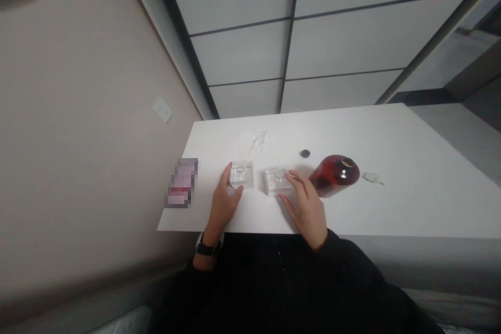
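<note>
I can read no text, brand, number or sign on my feed. The pink item (182, 182) at the left end of the counter (422, 193) is pixelated beyond reading, and I make out no lettering on the left clear box (242, 173), right clear box (277, 182) or red bottle (332, 172).

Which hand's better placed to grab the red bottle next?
Right hand, probably: it's just beside the red bottle, though at one clear block. Left hand is farther off, at the other clear block.
</note>
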Demonstrator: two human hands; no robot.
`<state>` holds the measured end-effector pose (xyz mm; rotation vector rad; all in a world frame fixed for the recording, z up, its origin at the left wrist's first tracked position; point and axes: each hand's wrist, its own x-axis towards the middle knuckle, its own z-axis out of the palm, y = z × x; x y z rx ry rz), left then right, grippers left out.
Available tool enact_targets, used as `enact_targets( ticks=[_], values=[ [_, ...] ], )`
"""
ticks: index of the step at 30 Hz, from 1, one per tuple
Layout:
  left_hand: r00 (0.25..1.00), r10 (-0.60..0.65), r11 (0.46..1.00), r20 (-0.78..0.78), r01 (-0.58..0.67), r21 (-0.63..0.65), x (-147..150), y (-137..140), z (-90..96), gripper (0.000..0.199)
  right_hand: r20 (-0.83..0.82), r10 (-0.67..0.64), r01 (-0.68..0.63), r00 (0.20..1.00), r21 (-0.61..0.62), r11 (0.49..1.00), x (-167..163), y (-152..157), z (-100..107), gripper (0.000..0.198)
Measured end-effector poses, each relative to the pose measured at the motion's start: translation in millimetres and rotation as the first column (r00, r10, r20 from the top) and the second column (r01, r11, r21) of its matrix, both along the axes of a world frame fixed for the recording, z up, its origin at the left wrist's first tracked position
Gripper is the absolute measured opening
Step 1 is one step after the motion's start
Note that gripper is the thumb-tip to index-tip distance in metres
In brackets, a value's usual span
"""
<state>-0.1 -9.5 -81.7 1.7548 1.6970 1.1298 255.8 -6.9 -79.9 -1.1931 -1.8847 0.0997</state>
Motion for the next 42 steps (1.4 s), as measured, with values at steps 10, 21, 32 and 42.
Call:
enact_targets(
  ticks=[10,21,32,42],
  values=[
    [0.988,-0.092,0.994,-0.127,0.098,0.040,3.7,0.5,6.1,0.070,-0.021,0.045,-0.045,0.999,-0.007,0.999,-10.7,15.3,0.9,0.055],
    [0.997,-0.042,0.998,-0.061,0.044,0.044,11.3,2.5,6.0,0.073,-0.066,0.072,-0.075,0.995,-0.051,0.996,-8.0,16.0,0.0,0.050],
    [0.988,-0.015,0.995,-0.154,0.030,0.095,15.8,0.2,5.2,0.075,-0.047,0.044,-0.045,0.998,-0.032,0.998,-8.4,6.3,-1.6,0.057],
    [0.969,0.000,0.997,-0.247,0.019,0.073,7.0,3.4,-9.1,0.077,-0.393,-0.254,0.300,0.884,0.060,0.952,73.9,-18.7,-7.9,0.063]
  ],
)
